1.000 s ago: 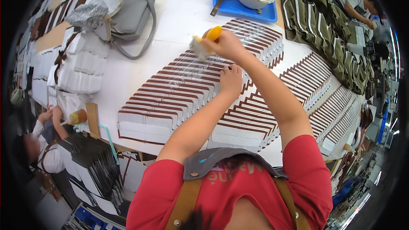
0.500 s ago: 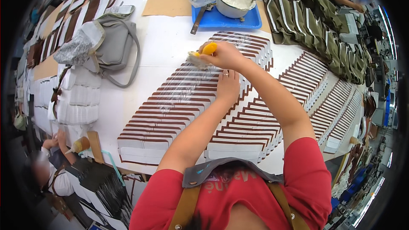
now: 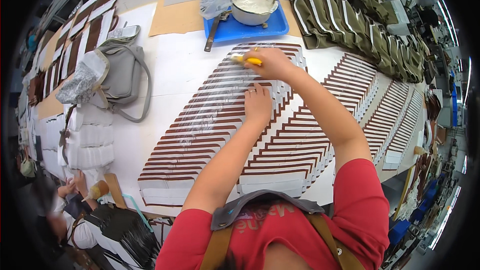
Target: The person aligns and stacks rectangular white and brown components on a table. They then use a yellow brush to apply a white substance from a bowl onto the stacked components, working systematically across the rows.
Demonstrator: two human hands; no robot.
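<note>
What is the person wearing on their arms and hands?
Short red sleeves end above the elbows, so both forearms are bare. There are no gloves. The left hand has a thin ring on one finger. The right hand shows no ring or watch from here.

We see matt white card sheets with brown bands [image 3: 220,120], the nearer-left ones shining wet where glue lies. Our right hand [image 3: 272,62] grips a brush with a glossy yellow plastic handle [image 3: 248,60]. On the far side, a smooth blue plastic tray [image 3: 250,29] bears a white glazed-looking pot [image 3: 252,5]. To the left lies a grey cloth bag [image 3: 120,75].
</note>
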